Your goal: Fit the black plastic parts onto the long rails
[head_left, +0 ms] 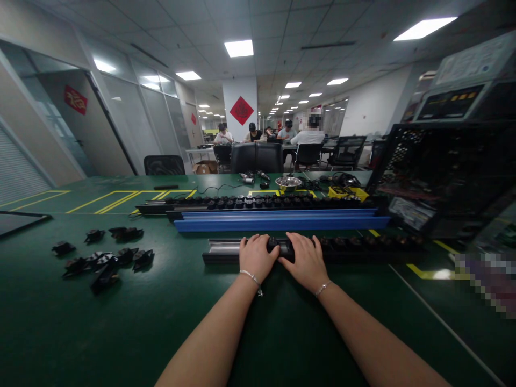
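A long black rail [223,259] with a shiny metal channel lies crosswise on the green table. Both my hands are closed over its left half, thumbs toward each other. My left hand [257,259] curls over the rail and touches a small black part [274,243] seated in it. From the other side, my right hand [305,262] grips at the same part, its fingers over the rail's far edge. The fingers cover much of this part. Several similar black parts [363,243] fill the rail right of my hands. Left of them, its channel is bare.
Loose black parts [107,260] lie scattered at the left. Beyond the rail are a blue rail [282,221] and more black rails holding parts [250,202]. A metal bowl [288,183], cables and a yellow tray [349,192] stand farther back. A dark open case [439,177] rises at right. People sit at distant tables.
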Demonstrator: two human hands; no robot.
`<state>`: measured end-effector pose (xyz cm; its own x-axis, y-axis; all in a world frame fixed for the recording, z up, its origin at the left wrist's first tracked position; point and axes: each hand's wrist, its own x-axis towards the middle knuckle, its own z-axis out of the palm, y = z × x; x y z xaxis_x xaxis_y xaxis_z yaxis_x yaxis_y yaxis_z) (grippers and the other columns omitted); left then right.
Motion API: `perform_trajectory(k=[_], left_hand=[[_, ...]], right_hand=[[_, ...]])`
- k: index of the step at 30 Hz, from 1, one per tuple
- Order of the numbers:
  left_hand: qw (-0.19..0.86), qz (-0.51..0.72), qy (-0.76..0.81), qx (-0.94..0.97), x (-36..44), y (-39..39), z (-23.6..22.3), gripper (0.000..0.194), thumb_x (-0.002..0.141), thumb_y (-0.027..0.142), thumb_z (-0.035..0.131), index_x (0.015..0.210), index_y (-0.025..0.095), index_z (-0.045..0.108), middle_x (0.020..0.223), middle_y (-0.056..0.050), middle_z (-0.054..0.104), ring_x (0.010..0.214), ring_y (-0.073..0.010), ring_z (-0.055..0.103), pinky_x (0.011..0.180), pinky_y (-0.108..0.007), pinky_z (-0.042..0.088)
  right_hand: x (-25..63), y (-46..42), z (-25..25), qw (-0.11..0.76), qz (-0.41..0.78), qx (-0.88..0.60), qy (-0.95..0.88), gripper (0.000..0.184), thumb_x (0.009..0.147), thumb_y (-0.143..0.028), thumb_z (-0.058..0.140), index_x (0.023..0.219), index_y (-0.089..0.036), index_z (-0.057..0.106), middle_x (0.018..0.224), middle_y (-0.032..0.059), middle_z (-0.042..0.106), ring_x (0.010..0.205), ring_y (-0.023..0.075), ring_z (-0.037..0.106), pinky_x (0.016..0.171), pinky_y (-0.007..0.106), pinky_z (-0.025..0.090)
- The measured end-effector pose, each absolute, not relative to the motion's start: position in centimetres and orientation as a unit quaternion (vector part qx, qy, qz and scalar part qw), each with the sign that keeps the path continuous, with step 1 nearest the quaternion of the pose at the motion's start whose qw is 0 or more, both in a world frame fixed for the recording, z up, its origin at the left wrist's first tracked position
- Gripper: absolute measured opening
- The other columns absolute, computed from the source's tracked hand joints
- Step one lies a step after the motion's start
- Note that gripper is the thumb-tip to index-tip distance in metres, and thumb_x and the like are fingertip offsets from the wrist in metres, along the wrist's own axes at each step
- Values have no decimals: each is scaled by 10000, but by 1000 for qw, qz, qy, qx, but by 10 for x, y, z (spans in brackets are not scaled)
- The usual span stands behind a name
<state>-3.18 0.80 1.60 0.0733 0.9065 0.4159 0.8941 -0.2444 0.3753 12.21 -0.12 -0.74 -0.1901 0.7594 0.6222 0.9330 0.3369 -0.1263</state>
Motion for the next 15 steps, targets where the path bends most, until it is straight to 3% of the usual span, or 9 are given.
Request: perform_trajectory(k=[15], left_hand=[[8,277,634,722,-44,8,16,367,802,436,524,1097,234,606,1153,-48,650,1179,-219,490,1056,-458,247]], right_hand=[[123,-3,-5,295,-129,-559,-764,436,772,-451,566,1154,-240,548,1239,72,554,1121,254,482,1061,513,164]])
